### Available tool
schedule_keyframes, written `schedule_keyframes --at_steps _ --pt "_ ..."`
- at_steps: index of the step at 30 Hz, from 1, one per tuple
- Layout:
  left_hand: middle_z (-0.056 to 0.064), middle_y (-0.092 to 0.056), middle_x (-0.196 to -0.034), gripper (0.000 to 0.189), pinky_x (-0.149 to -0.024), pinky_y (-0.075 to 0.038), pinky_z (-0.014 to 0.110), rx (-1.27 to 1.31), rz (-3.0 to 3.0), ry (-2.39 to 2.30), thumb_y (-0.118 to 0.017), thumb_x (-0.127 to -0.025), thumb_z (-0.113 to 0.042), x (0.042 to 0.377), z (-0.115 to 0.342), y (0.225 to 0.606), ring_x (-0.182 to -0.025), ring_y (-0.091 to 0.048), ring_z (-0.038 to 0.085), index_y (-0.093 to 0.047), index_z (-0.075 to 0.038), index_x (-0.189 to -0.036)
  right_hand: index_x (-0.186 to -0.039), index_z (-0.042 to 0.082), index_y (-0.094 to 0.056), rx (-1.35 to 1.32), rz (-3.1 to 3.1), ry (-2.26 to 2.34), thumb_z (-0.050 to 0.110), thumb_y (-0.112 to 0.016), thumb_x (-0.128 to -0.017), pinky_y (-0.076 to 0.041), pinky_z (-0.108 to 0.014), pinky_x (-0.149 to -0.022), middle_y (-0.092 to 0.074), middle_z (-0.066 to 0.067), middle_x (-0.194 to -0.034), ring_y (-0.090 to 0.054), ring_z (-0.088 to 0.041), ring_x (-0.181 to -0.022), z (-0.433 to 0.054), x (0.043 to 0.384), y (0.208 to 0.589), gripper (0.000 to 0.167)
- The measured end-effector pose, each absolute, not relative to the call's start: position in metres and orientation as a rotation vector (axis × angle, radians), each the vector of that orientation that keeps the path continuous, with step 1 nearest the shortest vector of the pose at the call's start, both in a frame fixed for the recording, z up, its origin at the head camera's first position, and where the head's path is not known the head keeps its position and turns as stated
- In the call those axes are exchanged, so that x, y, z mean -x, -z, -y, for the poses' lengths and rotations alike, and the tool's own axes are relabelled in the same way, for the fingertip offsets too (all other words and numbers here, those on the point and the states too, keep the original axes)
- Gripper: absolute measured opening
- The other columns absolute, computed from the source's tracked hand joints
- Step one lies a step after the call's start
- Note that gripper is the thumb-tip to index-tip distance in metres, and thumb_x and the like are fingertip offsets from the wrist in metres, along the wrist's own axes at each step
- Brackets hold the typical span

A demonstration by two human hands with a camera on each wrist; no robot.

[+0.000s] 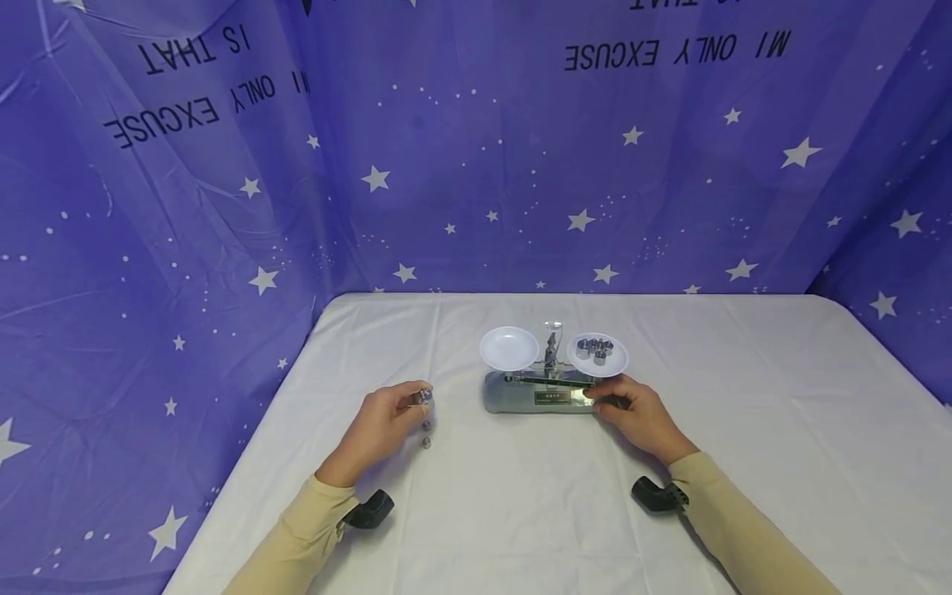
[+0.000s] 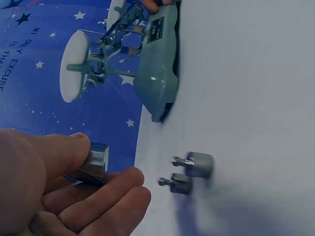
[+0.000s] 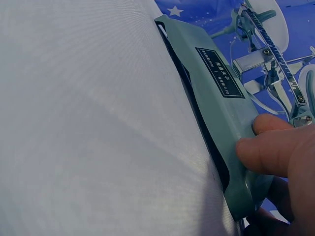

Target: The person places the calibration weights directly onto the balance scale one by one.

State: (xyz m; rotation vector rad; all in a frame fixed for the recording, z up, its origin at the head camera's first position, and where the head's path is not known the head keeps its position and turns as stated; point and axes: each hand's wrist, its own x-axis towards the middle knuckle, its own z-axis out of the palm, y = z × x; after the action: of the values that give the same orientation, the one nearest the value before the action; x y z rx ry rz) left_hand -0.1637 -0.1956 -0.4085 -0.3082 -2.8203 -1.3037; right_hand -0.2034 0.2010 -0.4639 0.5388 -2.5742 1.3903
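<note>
The balance scale (image 1: 521, 398) stands on the white tablecloth (image 1: 476, 512), with a purple-blue curtain (image 1: 476, 165) of stars and lettering behind it. Farthest to its left, on the near side, we see a beige sleeve (image 1: 293, 525) with a black wrist mount (image 1: 370, 510) just beside it. Next comes the left hand (image 1: 381, 423), left of the scale and well apart from it: thumb and fingers pinch a shiny metal weight (image 2: 100, 160), held up off the cloth, while the outer fingers are loosely bent beside it. Just right of this hand, also left of the scale, we find two small weights (image 1: 426, 443) standing upright near each other, knobs upward.

On the scale's left side we see the white left pan (image 1: 509, 349), bare on top. At its front middle we make out a dark nameplate (image 1: 553, 398), with the beam (image 1: 550, 381) above it slanting down to the right. The right pan (image 1: 621, 364) bears a cluster of metal weights (image 1: 600, 358); we cannot tell exactly how many. At the scale's right end, the right hand (image 1: 645, 420) grips the base, thumb on its front face and fingers curled round the end.
</note>
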Motion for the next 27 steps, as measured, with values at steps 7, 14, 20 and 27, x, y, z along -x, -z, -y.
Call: schedule_keyframes --at_steps 7,14,20,27 --pt "0.011 -0.075 -0.11 0.038 -0.082 -0.058 0.031 0.361 2.847 1.283 -0.066 -0.096 -0.014 0.175 0.187 0.384 -0.102 -0.074 0.023 -0.065 -0.002 -0.132 -0.097 0.009 -0.078 -0.535 2.569 -1.375 -0.006 -0.072 -0.081 -0.039 -0.004 -0.096 -0.074 -0.014 -0.111 -0.056 0.009 -0.108 -0.201 0.203 0.462 0.023" --pt "0.014 -0.076 -0.111 0.038 -0.085 -0.061 0.038 0.458 2.848 1.258 -0.064 -0.098 -0.014 0.187 0.18 0.358 -0.103 -0.074 0.025 -0.064 -0.001 -0.133 -0.097 0.008 -0.079 -0.548 2.546 -1.366 -0.006 -0.072 -0.08 -0.038 -0.003 -0.095 -0.074 -0.014 -0.108 -0.054 0.012 -0.106 -0.2 0.202 0.465 0.022" --pt "0.012 -0.078 -0.107 0.039 -0.084 -0.06 0.04 0.509 2.848 1.225 -0.063 -0.098 -0.016 0.195 0.172 0.334 -0.098 -0.074 0.023 -0.063 -0.002 -0.135 -0.096 0.007 -0.078 -0.557 2.526 -1.366 -0.006 -0.071 -0.08 -0.039 -0.003 -0.094 -0.074 -0.014 -0.107 -0.054 0.014 -0.105 -0.2 0.202 0.464 0.022" --pt "0.011 -0.078 -0.106 0.039 -0.084 -0.059 0.039 0.532 2.834 1.185 -0.064 -0.097 -0.018 0.204 0.156 0.314 -0.097 -0.073 0.023 -0.065 -0.004 -0.133 -0.098 0.008 -0.078 -0.535 2.565 -1.406 -0.004 -0.071 -0.083 -0.041 -0.007 -0.097 -0.074 -0.013 -0.11 -0.056 0.009 -0.107 -0.201 0.202 0.464 0.021"
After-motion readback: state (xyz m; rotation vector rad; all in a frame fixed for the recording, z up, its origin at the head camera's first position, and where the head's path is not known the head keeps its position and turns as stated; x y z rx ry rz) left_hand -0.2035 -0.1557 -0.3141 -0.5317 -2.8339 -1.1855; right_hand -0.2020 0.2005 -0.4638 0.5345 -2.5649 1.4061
